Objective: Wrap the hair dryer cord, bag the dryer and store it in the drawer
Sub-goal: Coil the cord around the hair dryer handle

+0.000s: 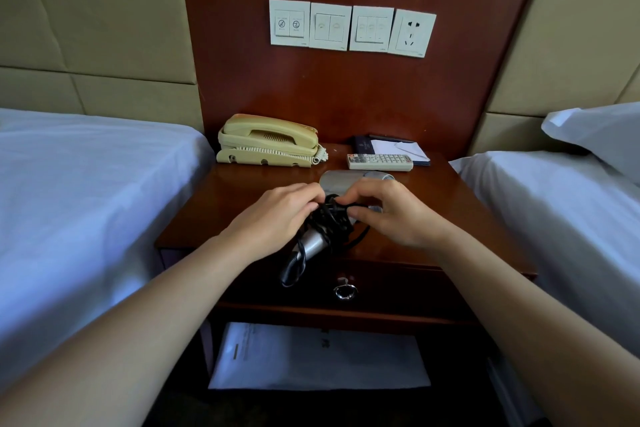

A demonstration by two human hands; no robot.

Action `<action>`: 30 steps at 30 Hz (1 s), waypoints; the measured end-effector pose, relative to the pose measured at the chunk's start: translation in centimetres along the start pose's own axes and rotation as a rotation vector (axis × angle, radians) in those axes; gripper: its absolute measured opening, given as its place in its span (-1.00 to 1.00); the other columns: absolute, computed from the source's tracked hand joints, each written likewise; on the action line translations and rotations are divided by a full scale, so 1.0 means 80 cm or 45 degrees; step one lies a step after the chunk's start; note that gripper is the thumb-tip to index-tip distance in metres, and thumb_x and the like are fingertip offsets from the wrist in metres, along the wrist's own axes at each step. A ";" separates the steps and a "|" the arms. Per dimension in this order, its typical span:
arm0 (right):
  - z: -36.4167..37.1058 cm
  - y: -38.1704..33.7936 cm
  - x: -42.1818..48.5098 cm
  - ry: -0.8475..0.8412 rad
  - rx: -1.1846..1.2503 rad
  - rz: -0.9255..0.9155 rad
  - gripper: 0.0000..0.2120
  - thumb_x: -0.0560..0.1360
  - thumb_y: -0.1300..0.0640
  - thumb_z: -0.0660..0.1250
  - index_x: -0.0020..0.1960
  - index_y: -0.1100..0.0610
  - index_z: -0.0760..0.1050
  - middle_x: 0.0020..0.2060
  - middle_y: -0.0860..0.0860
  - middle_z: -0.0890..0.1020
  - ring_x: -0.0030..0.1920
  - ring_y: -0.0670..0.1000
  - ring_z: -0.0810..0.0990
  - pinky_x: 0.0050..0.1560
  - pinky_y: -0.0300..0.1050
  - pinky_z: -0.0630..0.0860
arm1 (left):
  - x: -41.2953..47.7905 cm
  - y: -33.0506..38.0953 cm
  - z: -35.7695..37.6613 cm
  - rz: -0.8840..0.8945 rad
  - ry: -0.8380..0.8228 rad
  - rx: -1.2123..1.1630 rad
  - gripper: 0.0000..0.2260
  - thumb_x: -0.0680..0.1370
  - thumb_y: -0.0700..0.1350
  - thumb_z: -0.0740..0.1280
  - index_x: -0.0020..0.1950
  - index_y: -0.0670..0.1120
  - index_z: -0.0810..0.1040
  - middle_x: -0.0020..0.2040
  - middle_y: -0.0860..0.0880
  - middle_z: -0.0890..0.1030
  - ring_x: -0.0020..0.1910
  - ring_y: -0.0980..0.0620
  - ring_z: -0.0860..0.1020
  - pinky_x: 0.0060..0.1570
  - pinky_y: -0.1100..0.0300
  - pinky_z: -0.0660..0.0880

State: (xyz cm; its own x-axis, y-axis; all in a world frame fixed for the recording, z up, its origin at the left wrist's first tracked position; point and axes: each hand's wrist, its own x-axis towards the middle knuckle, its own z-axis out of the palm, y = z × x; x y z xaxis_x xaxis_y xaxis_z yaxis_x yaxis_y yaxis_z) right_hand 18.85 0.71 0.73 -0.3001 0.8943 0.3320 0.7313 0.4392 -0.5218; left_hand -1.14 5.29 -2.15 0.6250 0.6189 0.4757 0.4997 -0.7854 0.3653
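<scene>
1. Below the fingers, nearest me: white printed sheet or bag (318, 357) on the lower shelf. I cannot tell which it is.
2. Just under the fingers: drawer (398, 288), closed, with its ring pull (344, 292) hanging at the front.
3. Hair dryer (311, 246), silver, lying on the nightstand (207, 218). Its handle juts past the front edge below the fingers; its barrel lies just beyond them.
4. Cord (334, 218), black, bunched loosely round the handle between both hands. One loop sags below the right fingers. I cannot see the plug.
5. Left hand (277, 215): fingers (308, 192) curled onto the left side of the bundle, tips hidden.
6. Right hand (391, 215): thumb and forefinger pinch a strand at the top of the bundle; the other fingers (367, 220) are curled beneath.
7. Beyond the fingers: remote control (380, 162), then a notepad (403, 149) and a cream telephone (268, 144). Farthest, on the panel, is the wall socket (412, 33).

Hazards, as I judge them:
- The wraps look slack, so letting go of the pinch before the end is tucked could let the turns slide off the handle.
- The handle overhangs, so a tug toward me could tip the dryer off the edge.
- The sagging loop could catch the ring pull.
- A push away could shove the barrel into the remote control.
</scene>
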 end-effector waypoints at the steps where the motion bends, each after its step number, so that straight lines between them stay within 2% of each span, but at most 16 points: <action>1: -0.001 0.001 0.001 -0.016 0.027 0.007 -0.85 0.50 0.29 0.32 0.04 0.18 0.58 -0.06 0.03 0.62 -0.01 -0.04 0.58 0.07 -0.28 0.45 | 0.001 0.001 -0.001 0.009 -0.017 0.005 -0.87 0.62 -0.19 0.17 0.09 -0.09 0.49 -0.03 0.08 0.49 -0.07 0.05 0.49 -0.08 0.13 0.43; 5: -0.005 0.005 0.006 -0.089 0.159 0.047 -0.86 0.49 0.32 0.31 -0.02 0.13 0.56 -0.06 0.21 0.66 0.00 0.09 0.61 0.06 -0.20 0.47 | 0.003 0.004 -0.004 0.023 -0.051 0.018 -0.84 0.62 -0.19 0.16 0.13 -0.08 0.49 -0.01 0.10 0.47 -0.11 0.13 0.45 -0.06 0.07 0.46; 7: -0.009 0.007 0.009 -0.106 0.211 0.081 -0.87 0.49 0.32 0.32 -0.05 0.12 0.57 -0.02 0.20 0.66 0.04 0.09 0.61 0.12 -0.15 0.47 | 0.005 0.005 -0.004 0.048 -0.058 0.042 -0.86 0.62 -0.19 0.16 0.12 -0.08 0.48 -0.01 0.07 0.48 -0.13 0.08 0.48 -0.07 0.00 0.47; 9: -0.012 0.008 0.011 -0.136 0.239 0.106 -0.88 0.49 0.32 0.33 -0.05 0.15 0.58 -0.07 0.13 0.66 -0.02 0.01 0.61 0.07 -0.18 0.49 | 0.007 0.007 -0.003 0.060 -0.067 0.071 -0.86 0.62 -0.18 0.17 0.11 -0.09 0.48 -0.03 0.06 0.48 -0.13 -0.03 0.51 -0.09 -0.06 0.47; 11: -0.015 0.006 0.012 -0.182 0.258 0.107 -0.88 0.49 0.34 0.31 -0.06 0.17 0.58 -0.16 0.05 0.63 -0.14 -0.16 0.58 -0.06 -0.37 0.48 | 0.009 0.007 -0.004 0.060 -0.067 0.069 -0.88 0.61 -0.18 0.17 0.10 -0.08 0.48 -0.06 0.10 0.45 -0.15 -0.02 0.49 -0.12 -0.03 0.46; 13: -0.018 0.004 0.013 -0.215 0.243 0.102 -0.87 0.49 0.34 0.31 -0.06 0.15 0.57 -0.17 -0.01 0.62 -0.19 -0.23 0.55 -0.10 -0.43 0.45 | 0.012 0.006 -0.005 0.058 -0.075 0.047 -0.90 0.61 -0.17 0.19 0.06 -0.07 0.49 -0.12 0.14 0.44 -0.16 0.04 0.47 -0.13 0.07 0.44; 17: -0.019 0.002 0.015 -0.248 0.202 0.088 -0.85 0.50 0.30 0.31 -0.06 0.08 0.57 -0.12 -0.08 0.62 -0.10 -0.17 0.56 -0.02 -0.37 0.47 | 0.018 0.004 -0.011 0.025 -0.122 -0.029 -0.91 0.59 -0.18 0.24 -0.02 -0.08 0.53 -0.21 0.20 0.47 -0.21 0.23 0.44 -0.20 0.30 0.31; 21: -0.014 -0.002 0.016 -0.238 0.206 0.071 -0.84 0.51 0.33 0.28 -0.07 0.09 0.54 -0.04 0.10 0.65 -0.06 -0.04 0.59 0.00 -0.27 0.50 | 0.020 0.002 -0.016 -0.010 -0.160 -0.086 -0.92 0.57 -0.18 0.28 -0.07 -0.09 0.56 -0.25 0.07 0.55 -0.28 0.16 0.51 -0.23 0.18 0.43; 22: -0.014 -0.003 0.016 -0.245 0.208 0.065 -0.84 0.51 0.33 0.27 -0.07 0.09 0.54 -0.07 0.09 0.65 -0.09 -0.07 0.59 -0.02 -0.28 0.50 | 0.020 0.003 -0.016 -0.028 -0.161 -0.100 -0.92 0.57 -0.18 0.29 -0.07 -0.09 0.57 -0.25 0.03 0.56 -0.29 0.11 0.54 -0.21 0.14 0.48; 24: -0.012 -0.002 0.016 -0.261 0.262 0.068 -0.81 0.52 0.34 0.27 -0.11 0.08 0.53 -0.23 -0.12 0.64 -0.20 -0.25 0.57 -0.13 -0.39 0.48 | 0.018 0.003 -0.015 -0.070 -0.148 -0.135 -0.93 0.56 -0.18 0.29 -0.08 -0.09 0.56 -0.26 0.05 0.56 -0.29 0.08 0.58 -0.19 0.11 0.56; 26: -0.012 0.001 0.015 -0.250 0.289 0.063 -0.78 0.52 0.33 0.27 -0.14 0.02 0.52 -0.33 -0.24 0.62 -0.24 -0.28 0.56 -0.14 -0.40 0.46 | 0.020 0.003 -0.014 -0.128 -0.111 -0.206 -0.94 0.54 -0.18 0.33 -0.12 -0.08 0.54 -0.29 0.07 0.55 -0.32 0.09 0.58 -0.20 0.11 0.59; 28: -0.009 0.006 0.013 -0.191 0.280 0.067 -0.81 0.51 0.32 0.29 -0.12 0.04 0.54 -0.25 -0.15 0.64 -0.19 -0.17 0.58 -0.13 -0.37 0.46 | 0.023 0.000 -0.013 -0.202 -0.014 -0.288 -0.88 0.49 -0.17 0.41 -0.22 -0.06 0.50 -0.34 0.05 0.55 -0.36 0.09 0.57 -0.24 0.11 0.56; 30: -0.001 0.010 0.009 -0.080 0.305 0.078 -0.85 0.51 0.32 0.29 -0.08 0.10 0.55 -0.15 0.10 0.62 -0.16 -0.04 0.58 -0.14 -0.37 0.46 | 0.028 -0.006 -0.011 -0.322 0.101 -0.314 -0.82 0.42 -0.13 0.48 -0.30 -0.06 0.51 -0.38 0.02 0.55 -0.39 0.09 0.52 -0.29 0.17 0.48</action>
State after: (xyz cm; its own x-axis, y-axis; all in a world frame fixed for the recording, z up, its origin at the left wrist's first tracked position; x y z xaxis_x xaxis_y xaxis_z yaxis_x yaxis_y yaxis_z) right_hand 19.29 1.69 0.56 -0.3030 0.9201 0.2484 0.5856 0.3854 -0.7132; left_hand -0.47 7.02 -0.55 0.4472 0.7987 0.4026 0.4666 -0.5923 0.6568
